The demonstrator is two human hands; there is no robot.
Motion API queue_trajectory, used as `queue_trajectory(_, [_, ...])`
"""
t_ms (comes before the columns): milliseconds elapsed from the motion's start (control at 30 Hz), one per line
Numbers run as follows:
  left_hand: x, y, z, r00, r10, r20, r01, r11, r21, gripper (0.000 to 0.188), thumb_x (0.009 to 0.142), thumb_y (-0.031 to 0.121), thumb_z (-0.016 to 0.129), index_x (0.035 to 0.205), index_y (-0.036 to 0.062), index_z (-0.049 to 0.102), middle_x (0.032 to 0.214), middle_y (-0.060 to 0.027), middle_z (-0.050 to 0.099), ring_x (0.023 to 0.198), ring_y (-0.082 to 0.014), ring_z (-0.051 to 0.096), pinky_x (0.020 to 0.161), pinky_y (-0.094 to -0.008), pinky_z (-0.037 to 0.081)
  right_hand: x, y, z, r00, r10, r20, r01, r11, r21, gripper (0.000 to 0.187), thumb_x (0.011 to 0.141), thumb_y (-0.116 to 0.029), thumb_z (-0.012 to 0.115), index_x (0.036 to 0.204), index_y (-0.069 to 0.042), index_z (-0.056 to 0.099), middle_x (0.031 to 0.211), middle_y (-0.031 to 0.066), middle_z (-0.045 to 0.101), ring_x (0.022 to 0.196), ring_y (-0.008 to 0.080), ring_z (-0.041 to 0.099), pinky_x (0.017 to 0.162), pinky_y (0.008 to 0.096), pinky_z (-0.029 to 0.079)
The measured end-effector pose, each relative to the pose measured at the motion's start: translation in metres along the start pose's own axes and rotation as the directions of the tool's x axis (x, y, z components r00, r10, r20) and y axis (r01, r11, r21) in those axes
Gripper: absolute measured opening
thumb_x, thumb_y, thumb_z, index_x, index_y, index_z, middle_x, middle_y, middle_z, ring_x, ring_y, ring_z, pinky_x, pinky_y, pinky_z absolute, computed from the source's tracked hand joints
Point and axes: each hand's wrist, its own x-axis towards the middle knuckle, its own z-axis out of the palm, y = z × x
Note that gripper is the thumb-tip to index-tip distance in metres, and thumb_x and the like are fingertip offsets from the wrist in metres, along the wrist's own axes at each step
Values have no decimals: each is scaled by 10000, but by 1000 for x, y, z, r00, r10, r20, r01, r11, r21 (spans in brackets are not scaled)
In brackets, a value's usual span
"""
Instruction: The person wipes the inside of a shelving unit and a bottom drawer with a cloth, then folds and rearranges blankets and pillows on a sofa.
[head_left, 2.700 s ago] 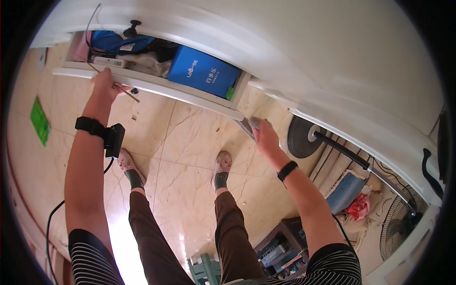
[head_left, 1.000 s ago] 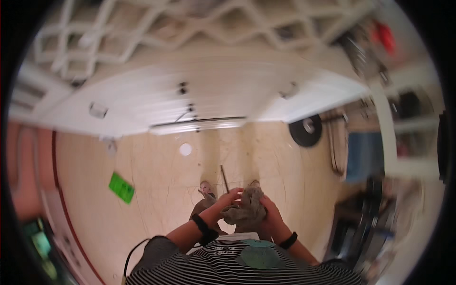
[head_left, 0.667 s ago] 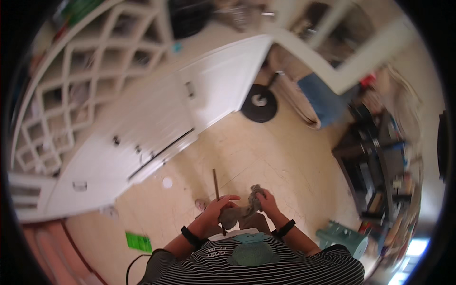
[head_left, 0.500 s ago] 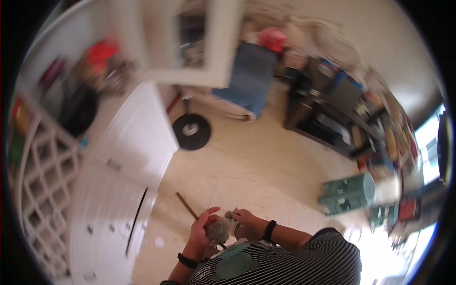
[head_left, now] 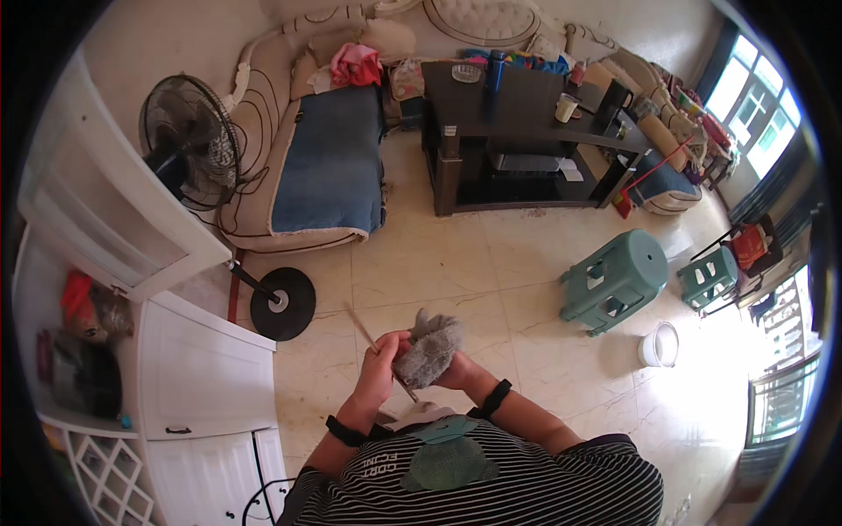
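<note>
My left hand [head_left: 378, 372] is closed around a thin brown stick [head_left: 361, 326], which slants from upper left down toward my shirt. Against its fingers rests a grey fluffy bundle [head_left: 430, 352], soft like a duster head, with a tuft sticking up at its top. From the other side my right hand [head_left: 453, 372] grips the bundle, its fingers mostly hidden by the fluff. Whether the stick and the bundle are joined does not show.
A fan [head_left: 189, 145] on a round black base [head_left: 282, 303] and a white cabinet [head_left: 209, 368] with an opened door stand at the left. Ahead are a sofa [head_left: 326, 167] and a dark coffee table [head_left: 526, 114]. To the right are green stools [head_left: 618, 272] and a white bucket [head_left: 659, 345].
The view has swung, bringing the sofa and coffee table ahead. My right hand has moved in against the grey bundle, which now sits higher between both hands; the left hand still holds the stick.
</note>
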Motion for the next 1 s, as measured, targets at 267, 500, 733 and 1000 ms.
queue_trajectory(267, [106,-28,-34,975,-157,156,51,844,534,270,915,238,425,924,2,554,731,-29,574,671,-109,544,629,-250,441,26,-56,-18,979,-121,-164,101,987,-128,402,862,-216,502,1194,2,442,1143,108,529,985,188,549,810,299,471])
queue_trajectory(500, [225,24,-27,965,-262,16,247,926,285,225,861,195,477,706,38,518,514,34,419,413,-62,383,380,-227,313,67,-123,-80,744,-469,-476,-361,317,-877,235,751,-112,536,947,-1,602,769,80,625,716,135,578,629,273,465])
queue_trajectory(733, [341,50,-82,952,-60,-301,118,976,181,205,815,204,529,670,63,497,479,10,379,397,-92,344,377,-259,278,108,-211,-91,679,-408,-610,-512,332,-792,250,695,-134,555,890,17,596,705,83,602,647,119,541,570,276,444])
queue_trajectory(1000, [401,41,-134,870,-189,-455,367,865,343,313,807,262,530,580,49,501,512,-76,467,481,-220,473,466,-361,365,149,-293,-90,529,-484,-697,-444,542,-713,156,682,-123,576,762,10,580,629,18,550,574,101,512,492,259,406])
